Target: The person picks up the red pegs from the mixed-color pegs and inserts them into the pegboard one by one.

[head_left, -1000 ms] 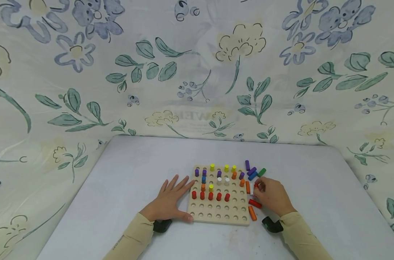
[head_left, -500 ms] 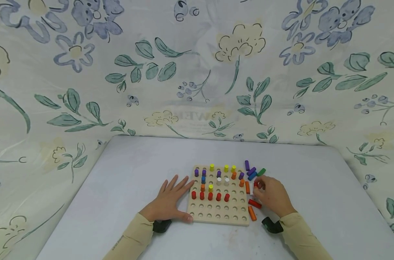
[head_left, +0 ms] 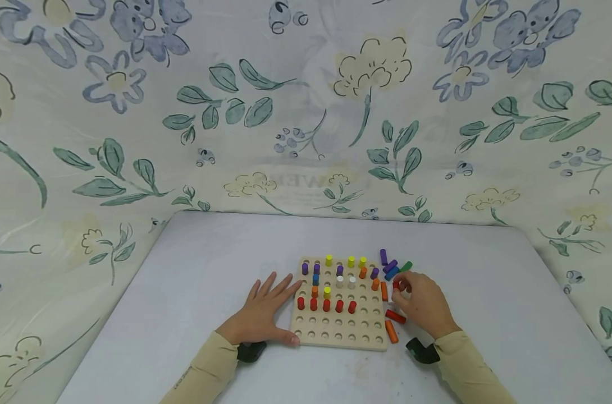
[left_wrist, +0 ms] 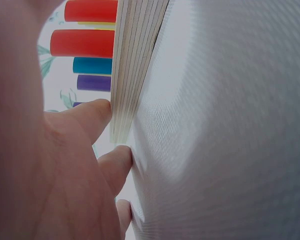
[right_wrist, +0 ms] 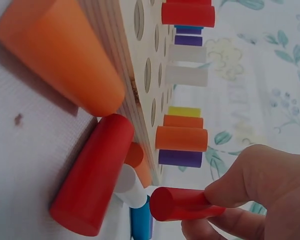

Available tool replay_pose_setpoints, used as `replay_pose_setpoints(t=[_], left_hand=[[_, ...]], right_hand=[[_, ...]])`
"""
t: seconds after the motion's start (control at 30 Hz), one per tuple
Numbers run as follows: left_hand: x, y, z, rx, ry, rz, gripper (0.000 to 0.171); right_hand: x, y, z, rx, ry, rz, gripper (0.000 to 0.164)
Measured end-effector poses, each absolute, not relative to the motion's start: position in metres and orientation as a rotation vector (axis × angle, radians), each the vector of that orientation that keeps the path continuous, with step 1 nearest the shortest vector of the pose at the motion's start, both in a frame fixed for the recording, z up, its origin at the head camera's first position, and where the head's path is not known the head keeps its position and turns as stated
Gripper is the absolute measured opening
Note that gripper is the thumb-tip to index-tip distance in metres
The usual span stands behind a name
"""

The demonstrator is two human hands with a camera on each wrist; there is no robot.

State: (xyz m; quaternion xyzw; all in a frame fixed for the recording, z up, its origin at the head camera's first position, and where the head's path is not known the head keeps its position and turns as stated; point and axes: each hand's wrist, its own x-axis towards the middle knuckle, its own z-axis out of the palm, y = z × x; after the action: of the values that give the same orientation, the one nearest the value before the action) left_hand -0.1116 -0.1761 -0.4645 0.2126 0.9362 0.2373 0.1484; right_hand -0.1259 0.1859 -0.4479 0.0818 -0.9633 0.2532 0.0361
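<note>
A wooden pegboard [head_left: 331, 327] with rows of round holes lies on the table, several coloured pegs standing in it. Five would-be columns of one row hold red pegs [head_left: 327, 305]. My left hand [head_left: 263, 312] lies with fingers spread at the board's left side; in the left wrist view a fingertip [left_wrist: 104, 107] touches the board's layered edge. Just right of the board, my right hand [head_left: 426, 302] pinches a red peg [right_wrist: 182, 204] between thumb and fingers. Below it lie another red peg [right_wrist: 92, 175], a white peg [right_wrist: 131, 186] and an orange peg [right_wrist: 60, 55].
Purple pegs [head_left: 384, 257], a blue peg [head_left: 392, 273] and a green peg [head_left: 406, 266] lie loose past the board's far right corner. A flower-patterned cloth [head_left: 306, 140] hangs behind the white table [head_left: 225, 241].
Little differs. My right hand, still pinching the red peg, has shifted very slightly; the left hand and the board stay in place.
</note>
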Motion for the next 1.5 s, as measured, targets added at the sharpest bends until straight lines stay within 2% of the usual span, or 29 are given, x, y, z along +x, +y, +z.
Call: replay_pose_setpoints(t=[0.63,1.5], left_hand=[[-0.112,-0.178,-0.465,0.621,2.686,0.702,0.116],[-0.112,-0.177,-0.468,0.628,2.694,0.702,0.118]], right_hand=[[-0.12,0.178,-0.438,0.278,-2.922,0.765,0.021],[-0.116,0.171,-0.437,0.304,-2.933,0.751,0.028]])
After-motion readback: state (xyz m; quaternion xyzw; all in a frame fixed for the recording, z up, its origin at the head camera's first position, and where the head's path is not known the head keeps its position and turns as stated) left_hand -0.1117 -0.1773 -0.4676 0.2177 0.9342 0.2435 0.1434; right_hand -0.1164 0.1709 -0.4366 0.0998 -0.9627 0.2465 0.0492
